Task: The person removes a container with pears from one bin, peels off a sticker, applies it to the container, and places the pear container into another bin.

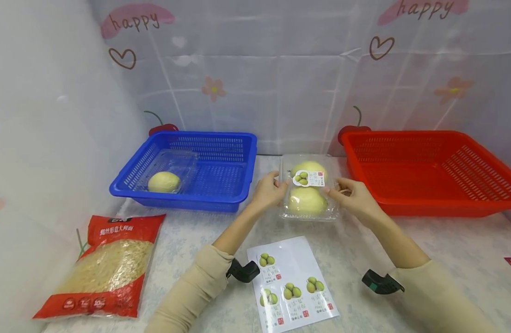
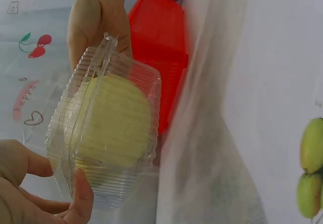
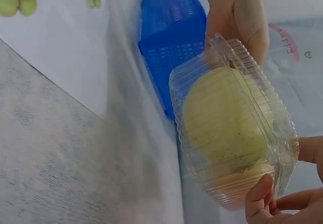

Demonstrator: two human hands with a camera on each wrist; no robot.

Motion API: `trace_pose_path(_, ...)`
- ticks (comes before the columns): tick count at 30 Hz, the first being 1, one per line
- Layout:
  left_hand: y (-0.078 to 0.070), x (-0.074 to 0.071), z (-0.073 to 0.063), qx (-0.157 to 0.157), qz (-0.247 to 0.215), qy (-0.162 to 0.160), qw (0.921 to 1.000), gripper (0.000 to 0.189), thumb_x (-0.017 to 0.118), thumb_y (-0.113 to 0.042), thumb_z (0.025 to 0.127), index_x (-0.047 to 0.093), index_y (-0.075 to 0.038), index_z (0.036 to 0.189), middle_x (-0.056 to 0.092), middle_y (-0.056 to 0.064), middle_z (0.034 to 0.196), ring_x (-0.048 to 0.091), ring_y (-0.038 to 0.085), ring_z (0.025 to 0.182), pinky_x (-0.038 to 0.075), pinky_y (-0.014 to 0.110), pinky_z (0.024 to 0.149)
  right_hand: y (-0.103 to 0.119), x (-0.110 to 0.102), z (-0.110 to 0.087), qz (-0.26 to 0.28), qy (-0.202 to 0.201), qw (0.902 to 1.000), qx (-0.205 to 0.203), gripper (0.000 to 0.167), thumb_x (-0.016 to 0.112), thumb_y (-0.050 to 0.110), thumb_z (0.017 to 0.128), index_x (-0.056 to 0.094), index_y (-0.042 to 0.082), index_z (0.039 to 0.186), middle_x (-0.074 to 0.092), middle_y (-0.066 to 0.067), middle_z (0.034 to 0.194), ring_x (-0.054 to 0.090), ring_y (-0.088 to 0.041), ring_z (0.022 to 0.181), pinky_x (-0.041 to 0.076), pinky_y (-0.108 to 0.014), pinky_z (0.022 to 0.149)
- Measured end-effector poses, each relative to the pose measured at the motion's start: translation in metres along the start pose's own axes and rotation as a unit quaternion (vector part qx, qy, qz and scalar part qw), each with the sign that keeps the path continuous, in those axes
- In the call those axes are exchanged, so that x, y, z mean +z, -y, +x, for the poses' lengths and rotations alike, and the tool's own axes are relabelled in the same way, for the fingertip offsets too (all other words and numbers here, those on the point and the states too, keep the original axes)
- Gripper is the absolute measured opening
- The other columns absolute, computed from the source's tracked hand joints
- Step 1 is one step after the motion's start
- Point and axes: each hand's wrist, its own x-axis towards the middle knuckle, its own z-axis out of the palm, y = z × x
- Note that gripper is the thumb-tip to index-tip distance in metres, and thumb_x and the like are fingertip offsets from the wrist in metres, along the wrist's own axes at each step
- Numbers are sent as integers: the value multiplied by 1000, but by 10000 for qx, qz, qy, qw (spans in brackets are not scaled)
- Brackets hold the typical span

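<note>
A clear plastic clamshell box (image 1: 309,217) with two pale yellow melons (image 1: 307,201) inside is held up between both hands, lid closed. Across its top lies a white sticker (image 1: 315,179) with green fruit and handwriting. My left hand (image 1: 268,190) pinches the box's left edge between thumb and fingers. On the opposite edge, my right hand (image 1: 358,200) grips with thumb on top. From the left wrist, the ribbed side of the box (image 2: 113,183) shows, tilted, above the table. Below the hands lies a sheet of stickers (image 1: 290,263) printed with the same green fruit.
A blue basket (image 1: 180,200) at the left holds an open clear box (image 1: 186,159) and one melon (image 1: 163,182). To the right stands a red basket (image 1: 430,208). A red bag of pasta (image 1: 109,263) lies front left.
</note>
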Motion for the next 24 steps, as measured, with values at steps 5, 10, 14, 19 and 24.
trace_pose_path(5,-22,-7,-4,421,-791,-198,9958,53,56,-10,91,39,7,138,53,10,89,52,9,56,50,23,51,18,-21,-5,298,-351,9989,-122,64,56,37,93,37,3,144,55,-18,117,53,-17,91,50,-18,71)
trace_pose_path(10,-40,-1,-1,677,-1584,-8,9851,62,59,-5,88,31,7,142,52,12,102,53,7,56,53,26,58,24,-45,-5,591,-796,9951,-27,63,52,39,95,33,7,146,49,-12,127,51,-13,97,49,-12,73)
trace_pose_path(14,-53,12,7,728,-2108,250,9745,69,62,-3,86,26,4,145,50,14,118,54,9,58,54,27,64,22,-67,-2,965,-1054,9894,258,66,52,43,94,33,8,146,46,-6,129,47,-9,103,47,-9,76)
trace_pose_path(19,-71,32,19,802,-2424,505,9655,71,63,-1,85,26,1,146,46,17,131,55,8,65,54,24,67,15,-95,2,2087,-1387,9662,609,72,65,41,85,38,11,144,52,5,119,52,-3,96,47,-8,72)
trace_pose_path(24,-87,54,32,932,-2473,582,9627,73,67,2,81,31,1,145,49,16,131,52,4,68,46,16,55,6,-119,7,3274,-1762,9255,718,61,76,32,76,57,19,132,53,9,111,53,-3,92,50,-10,69)
